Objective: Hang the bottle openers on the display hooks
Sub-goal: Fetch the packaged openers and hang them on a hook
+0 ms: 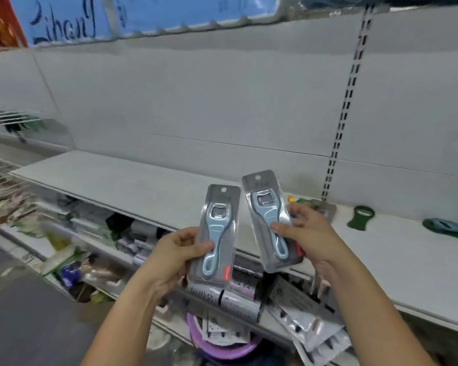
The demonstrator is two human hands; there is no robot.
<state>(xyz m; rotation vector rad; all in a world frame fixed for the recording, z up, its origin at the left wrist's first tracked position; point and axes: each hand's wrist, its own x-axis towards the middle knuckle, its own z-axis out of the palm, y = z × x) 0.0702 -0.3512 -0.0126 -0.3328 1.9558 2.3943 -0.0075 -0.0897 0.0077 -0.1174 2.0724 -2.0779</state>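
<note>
Two carded bottle openers, long axes near upright, hang-hole ends up, loop handles down, tops leaning toward each other. L hand [181,249] grips left pack [216,233] mid-card, thumb across front, fingers curled behind. R hand [306,231] pinches right pack [270,220], thumb on front. Packs are just apart, between the hands. A green opener [360,216] lies on the shelf [143,178], right of the R hand.

Blue banner [64,19] above the top shelf: large dark handwritten script, reads "Lihan" plus a last character like "g" or "9"; adjoining blue panel [196,11]: dark marks, illegible; left-side clear blister pack of a pale-blue bottle opener [217,233]: orange tab with print, too blurred to read; right-side clear blister pack of a pale-blue bottle opener [269,220]: faint header print, illegible; grey packets [238,302] on the lower shelf: dark lettering, unreadable.
</note>
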